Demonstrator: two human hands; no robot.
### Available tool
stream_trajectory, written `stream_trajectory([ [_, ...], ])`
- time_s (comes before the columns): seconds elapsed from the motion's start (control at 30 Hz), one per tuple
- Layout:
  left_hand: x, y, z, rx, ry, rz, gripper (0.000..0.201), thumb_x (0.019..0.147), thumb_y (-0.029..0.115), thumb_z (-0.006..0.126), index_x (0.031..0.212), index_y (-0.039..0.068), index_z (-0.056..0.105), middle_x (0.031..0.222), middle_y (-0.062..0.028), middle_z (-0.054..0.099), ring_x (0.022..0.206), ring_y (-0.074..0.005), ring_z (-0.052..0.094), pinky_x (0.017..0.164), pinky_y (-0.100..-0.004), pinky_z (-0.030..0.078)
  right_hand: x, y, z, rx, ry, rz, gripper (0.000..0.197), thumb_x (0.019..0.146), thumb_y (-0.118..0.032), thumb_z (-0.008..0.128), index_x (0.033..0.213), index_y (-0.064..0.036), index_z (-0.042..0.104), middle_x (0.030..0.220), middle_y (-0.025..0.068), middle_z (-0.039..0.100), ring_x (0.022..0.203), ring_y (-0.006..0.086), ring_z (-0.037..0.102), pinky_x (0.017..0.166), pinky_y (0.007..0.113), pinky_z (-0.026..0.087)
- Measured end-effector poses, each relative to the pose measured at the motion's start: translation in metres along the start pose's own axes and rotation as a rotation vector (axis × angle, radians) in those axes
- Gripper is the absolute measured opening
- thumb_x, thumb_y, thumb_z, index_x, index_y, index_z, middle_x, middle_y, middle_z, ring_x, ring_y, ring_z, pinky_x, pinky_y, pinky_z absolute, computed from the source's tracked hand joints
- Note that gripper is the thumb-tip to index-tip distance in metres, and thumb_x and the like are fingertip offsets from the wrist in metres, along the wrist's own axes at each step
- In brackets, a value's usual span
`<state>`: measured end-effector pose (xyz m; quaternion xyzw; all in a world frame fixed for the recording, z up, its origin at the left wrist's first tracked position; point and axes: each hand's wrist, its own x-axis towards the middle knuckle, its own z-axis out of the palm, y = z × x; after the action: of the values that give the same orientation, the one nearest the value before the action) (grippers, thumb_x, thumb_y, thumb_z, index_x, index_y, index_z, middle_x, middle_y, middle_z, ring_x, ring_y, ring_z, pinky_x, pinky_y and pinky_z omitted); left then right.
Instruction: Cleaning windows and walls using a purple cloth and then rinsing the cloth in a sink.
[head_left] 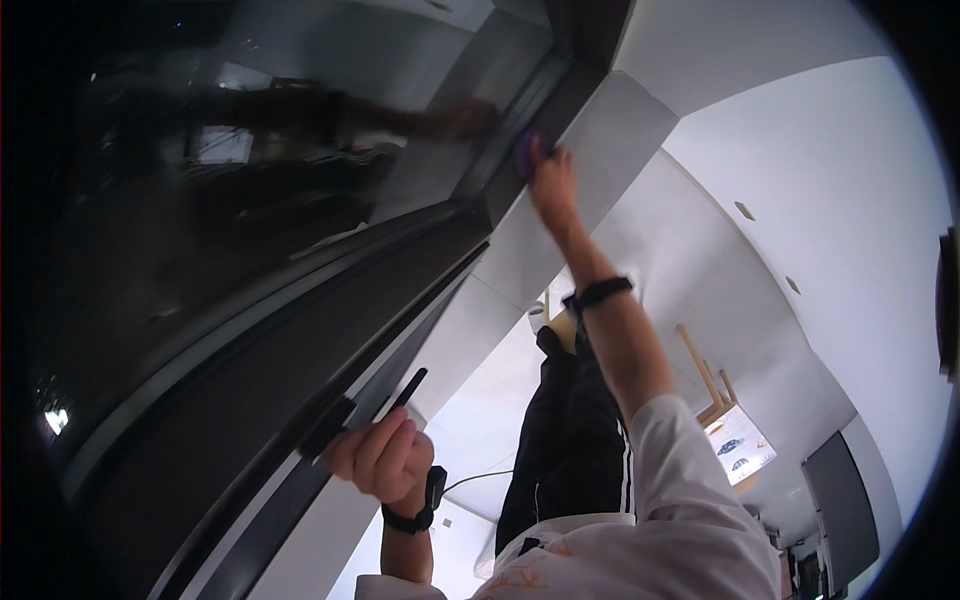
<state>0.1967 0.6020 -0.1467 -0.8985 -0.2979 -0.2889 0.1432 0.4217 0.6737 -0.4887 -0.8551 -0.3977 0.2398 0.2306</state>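
My right hand (553,185) is stretched far up to the dark window frame (590,90). Its fingers press a small purple cloth or pad (523,158) against the frame; blur hides its exact kind. Lower down, my left hand (385,458) is closed around a black window handle (408,392) by the dark sash edge, its fingers curled in. The dark window pane (300,160) fills the upper left and reflects an arm and bright patches. A black band circles each wrist.
A white wall (600,140) borders the frame on the right. Below are my black-trousered legs (560,430), a thin cable (480,477), a wooden stool or chair (712,385) beside a printed white sheet (742,450), and a dark panel (842,505) at lower right.
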Motion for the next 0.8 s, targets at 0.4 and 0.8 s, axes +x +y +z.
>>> stream_trajectory([
  [0.4,0.002,0.007,0.007,-0.082,-0.015,-0.056,0.024,0.080,0.002,0.055,0.067,0.019,0.065,0.070,0.0065,0.067,0.066,-0.0120,0.051,0.062,-0.0274,0.035,-0.117,-0.087,-0.037,0.731,-0.165,-0.036,0.043,0.077,-0.004,0.054,0.118,-0.0112,0.064,0.106,0.0191,0.059,0.100,0.0390,0.055,0.092,0.042,0.044],
  [0.8,-0.004,0.002,0.003,-0.135,-0.094,-0.056,0.019,0.071,0.001,0.056,0.066,0.018,0.061,0.071,0.0039,0.065,0.077,-0.0173,0.055,0.071,-0.0327,0.037,-0.157,-0.165,-0.166,0.994,-0.213,-0.418,0.059,0.073,0.004,0.056,0.131,-0.0106,0.055,0.106,0.0188,0.054,0.095,0.0365,0.055,0.085,0.036,0.045],
])
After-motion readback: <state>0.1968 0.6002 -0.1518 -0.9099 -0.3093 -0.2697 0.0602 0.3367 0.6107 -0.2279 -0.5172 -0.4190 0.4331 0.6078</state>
